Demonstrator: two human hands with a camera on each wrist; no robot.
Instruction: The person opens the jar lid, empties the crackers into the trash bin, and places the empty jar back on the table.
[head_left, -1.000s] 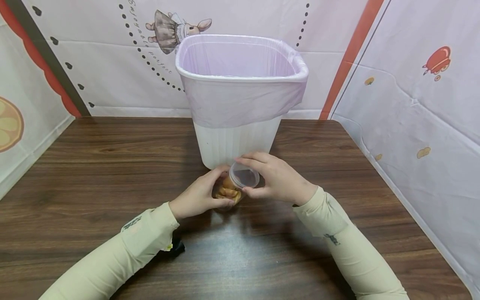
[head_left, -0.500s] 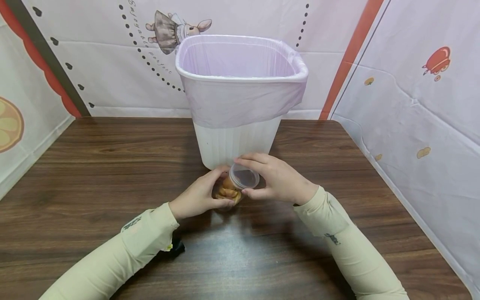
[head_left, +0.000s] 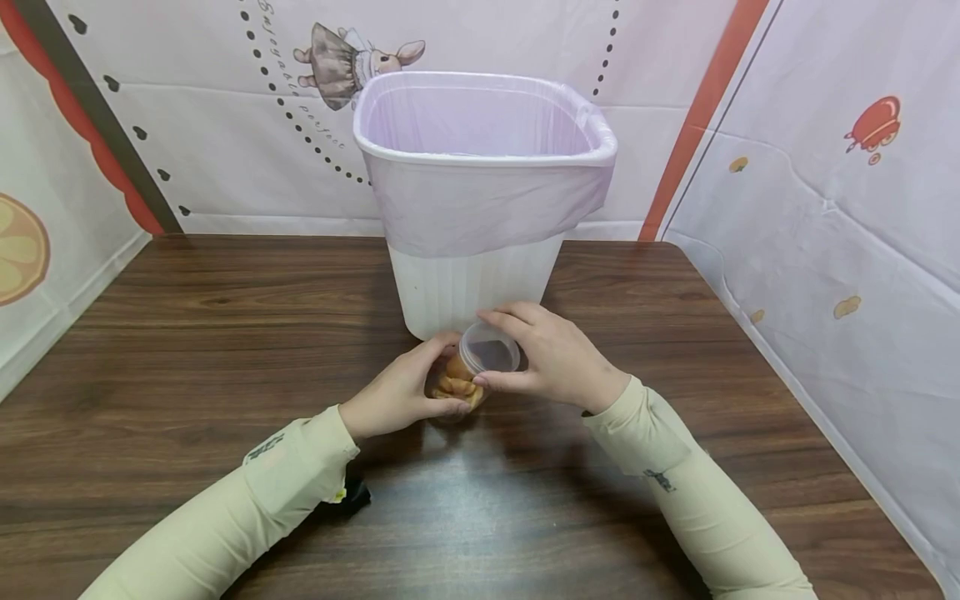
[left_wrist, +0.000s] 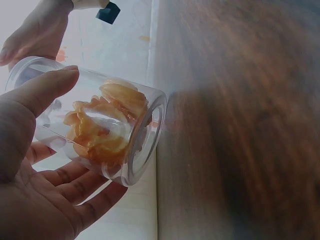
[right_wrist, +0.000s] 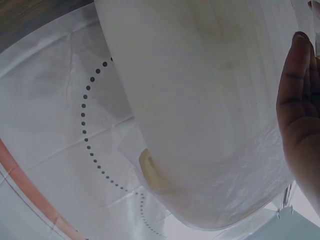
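Observation:
A clear plastic jar [left_wrist: 130, 172] with several yellow-brown, shell-shaped pieces [head_left: 459, 387] inside stands tilted in front of the bin. My left hand [head_left: 401, 389] grips the jar's body, its thumb lying along the near side; the left wrist view shows the fingers curled beneath the jar. At the jar's top is a round translucent lid [head_left: 492, 350]. My right hand [head_left: 551, 354] holds the lid at its edge, thumb on the near side and fingertips on the far side. Only part of the right hand [right_wrist: 302, 115] shows at the edge of the right wrist view.
A tall white bin [head_left: 472, 287] with a lilac liner [head_left: 487, 204] over its rim stands just behind the hands on the brown wooden table [head_left: 247, 317]. Printed cloth [head_left: 810, 208] hangs around the table. A small black object [head_left: 356, 497] lies beside the left sleeve.
My right hand has shifted slightly at the lid, its thumb a little further left and its wrist drawn slightly left. The left hand and jar have hardly moved.

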